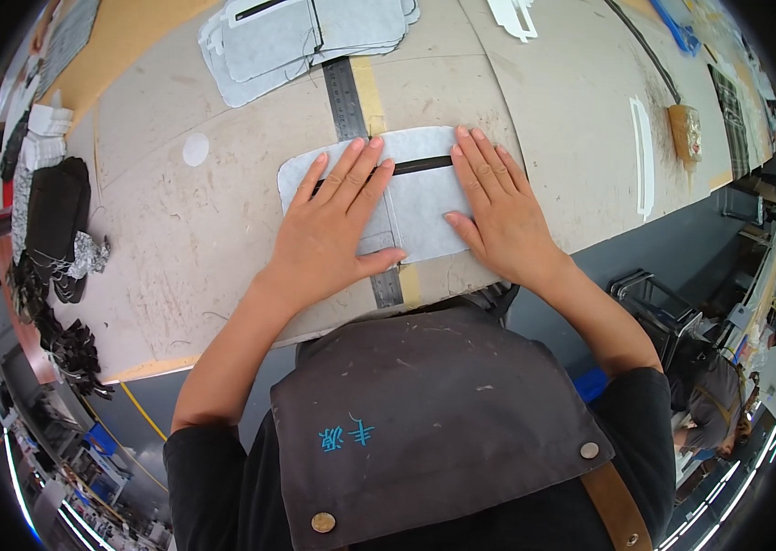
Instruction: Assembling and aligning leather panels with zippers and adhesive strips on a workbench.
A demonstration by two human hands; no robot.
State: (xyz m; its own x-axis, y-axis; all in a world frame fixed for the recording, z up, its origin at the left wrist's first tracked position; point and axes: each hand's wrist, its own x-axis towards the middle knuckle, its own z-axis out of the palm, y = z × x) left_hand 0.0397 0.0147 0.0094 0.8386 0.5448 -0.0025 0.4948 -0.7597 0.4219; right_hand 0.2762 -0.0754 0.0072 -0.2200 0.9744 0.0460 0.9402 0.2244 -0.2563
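Note:
A light grey felt panel with rounded corners and a black slot across it lies on the worktable, over a metal ruler that runs away from me. My left hand lies flat on the panel's left half, fingers spread, holding nothing. My right hand presses flat on its right half, thumb pointing inward. Both hands rest on the felt and grip nothing.
A stack of similar grey felt panels lies at the far side. A pile of black pieces sits at the left edge. A small white disc, a white strip and a brush lie on the table.

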